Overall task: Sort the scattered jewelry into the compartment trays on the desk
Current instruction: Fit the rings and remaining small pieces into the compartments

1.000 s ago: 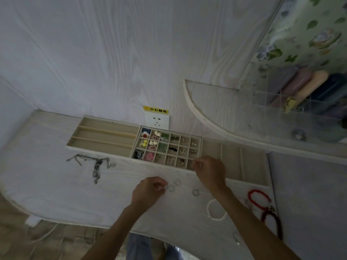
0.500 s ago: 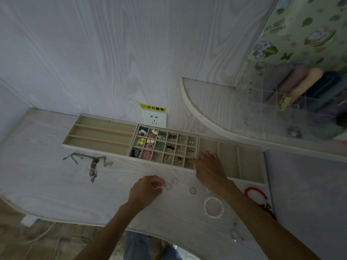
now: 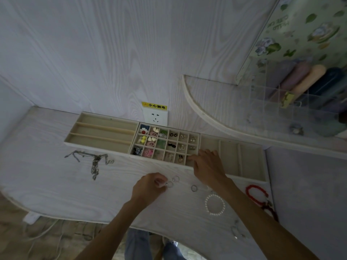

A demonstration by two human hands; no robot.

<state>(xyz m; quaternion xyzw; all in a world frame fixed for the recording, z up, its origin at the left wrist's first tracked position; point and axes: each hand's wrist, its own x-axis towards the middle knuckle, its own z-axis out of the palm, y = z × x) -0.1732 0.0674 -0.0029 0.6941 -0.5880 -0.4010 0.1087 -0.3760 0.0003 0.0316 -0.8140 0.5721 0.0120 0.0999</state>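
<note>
Head view. Left hand, fingers curled, apparently pinches a thin ring lying on the counter just in front of the grid tray; contact is too small to confirm. Right hand rests with relaxed fingers on that tray's near right corner. Rings are light, stiff and slippery: best pinched across the band. Two more rings lie just right of the left hand's fingertips.

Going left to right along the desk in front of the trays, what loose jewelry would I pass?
Tangled silver chains → left hand → two small rings by its fingertips → a single ring → white pearl bracelet → red bead bracelet.
</note>
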